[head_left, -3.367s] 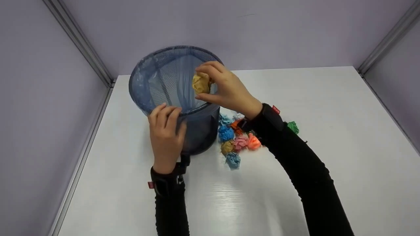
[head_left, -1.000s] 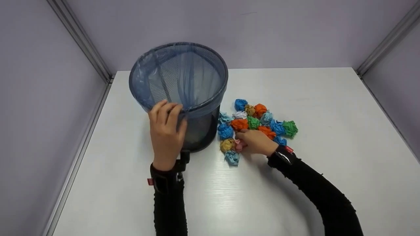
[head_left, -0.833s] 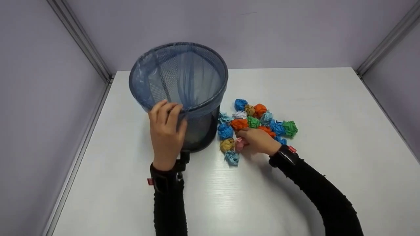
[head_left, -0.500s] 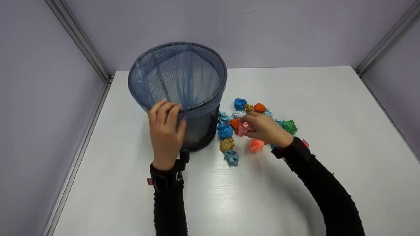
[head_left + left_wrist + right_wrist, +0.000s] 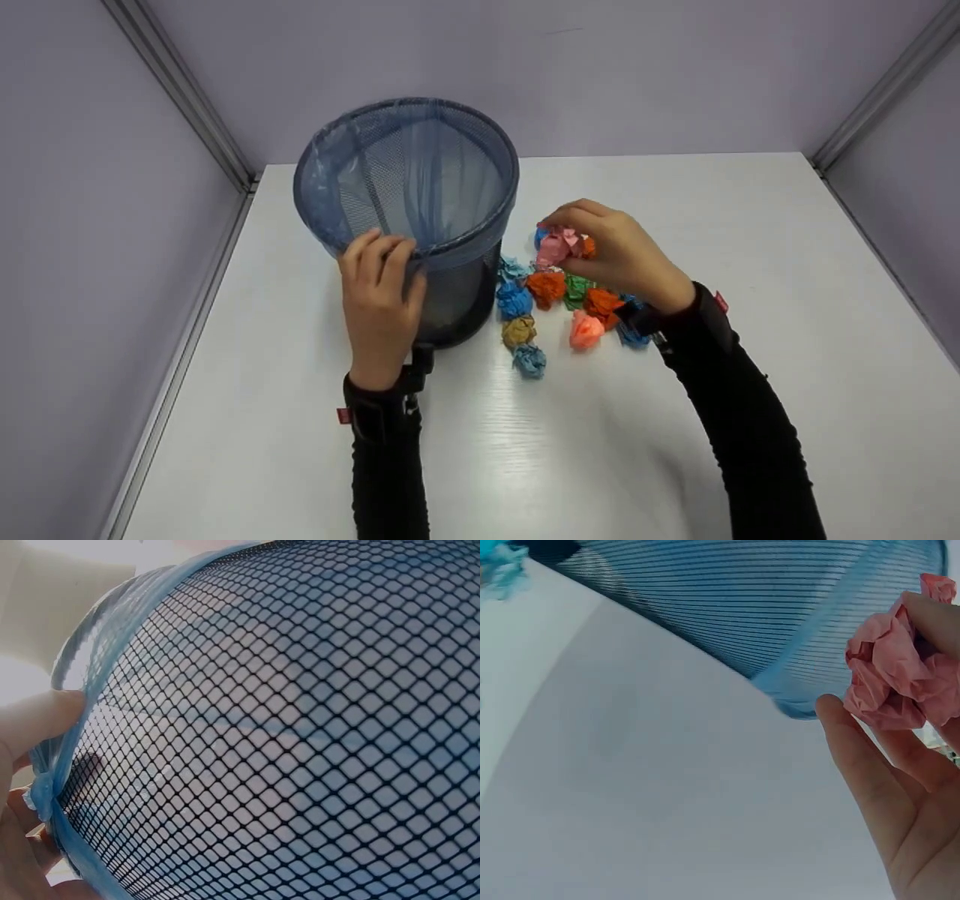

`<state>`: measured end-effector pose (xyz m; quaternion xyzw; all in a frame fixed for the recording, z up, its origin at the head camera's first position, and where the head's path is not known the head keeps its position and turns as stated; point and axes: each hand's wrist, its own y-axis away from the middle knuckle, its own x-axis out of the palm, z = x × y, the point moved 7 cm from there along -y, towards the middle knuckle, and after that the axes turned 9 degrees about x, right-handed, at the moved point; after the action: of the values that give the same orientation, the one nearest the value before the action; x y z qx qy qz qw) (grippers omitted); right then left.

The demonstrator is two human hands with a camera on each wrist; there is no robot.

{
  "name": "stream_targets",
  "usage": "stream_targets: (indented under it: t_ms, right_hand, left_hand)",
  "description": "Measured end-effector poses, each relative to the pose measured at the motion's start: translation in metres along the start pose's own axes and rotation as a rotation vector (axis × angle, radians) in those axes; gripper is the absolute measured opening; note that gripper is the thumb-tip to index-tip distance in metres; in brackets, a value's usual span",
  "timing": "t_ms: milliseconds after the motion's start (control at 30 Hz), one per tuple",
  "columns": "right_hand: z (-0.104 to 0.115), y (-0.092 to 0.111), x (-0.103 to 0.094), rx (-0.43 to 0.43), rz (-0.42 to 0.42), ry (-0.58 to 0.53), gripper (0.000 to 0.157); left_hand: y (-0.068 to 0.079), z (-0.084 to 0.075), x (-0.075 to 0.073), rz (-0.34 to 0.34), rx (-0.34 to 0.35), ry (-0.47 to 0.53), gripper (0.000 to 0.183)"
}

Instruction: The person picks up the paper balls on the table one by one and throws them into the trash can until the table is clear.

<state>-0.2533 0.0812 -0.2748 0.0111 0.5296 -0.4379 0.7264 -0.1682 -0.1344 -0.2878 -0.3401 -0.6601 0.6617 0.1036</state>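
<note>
Cannot make out any lettering, number, brand or sign; too small to tell on red wristband tags [image 5: 344,415] [image 5: 721,301].

Blue paper ball [image 5: 539,237], orange paper ball [image 5: 589,247]: hiding partly behind pink paper ball [image 5: 557,247], right hand [image 5: 621,251]. Mesh bin [image 5: 285,720]: overrunning left-wrist view. Left hand [image 5: 380,309]: being cropped there. Light-blue paper ball [image 5: 505,571]: showing blurred in right-wrist view. Left sleeve [image 5: 390,480], right sleeve [image 5: 754,442]: running off head view's bottom.
</note>
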Motion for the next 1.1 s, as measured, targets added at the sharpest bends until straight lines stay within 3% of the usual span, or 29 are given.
stream_targets:
  t_ms: [200, 367, 733, 1100]
  right_hand:
    - [0.032, -0.024, -0.021, -0.113, -0.121, -0.069, 0.039]
    - [0.052, -0.044, -0.021, -0.176, -0.197, -0.122, 0.036]
    - [0.063, -0.068, 0.011, -0.157, -0.152, -0.068, 0.034]
    - [0.057, -0.069, 0.017, -0.129, -0.147, -0.049, 0.036]
  left_hand:
    - [0.000, 0.000, -0.001, 0.003, 0.002, -0.004, 0.024]
    - [0.000, 0.001, -0.001, 0.004, 0.002, -0.006, 0.024]
    - [0.001, -0.001, 0.000, 0.019, -0.001, -0.012, 0.024]
    - [0.000, -0.001, 0.003, 0.020, 0.006, -0.013, 0.025]
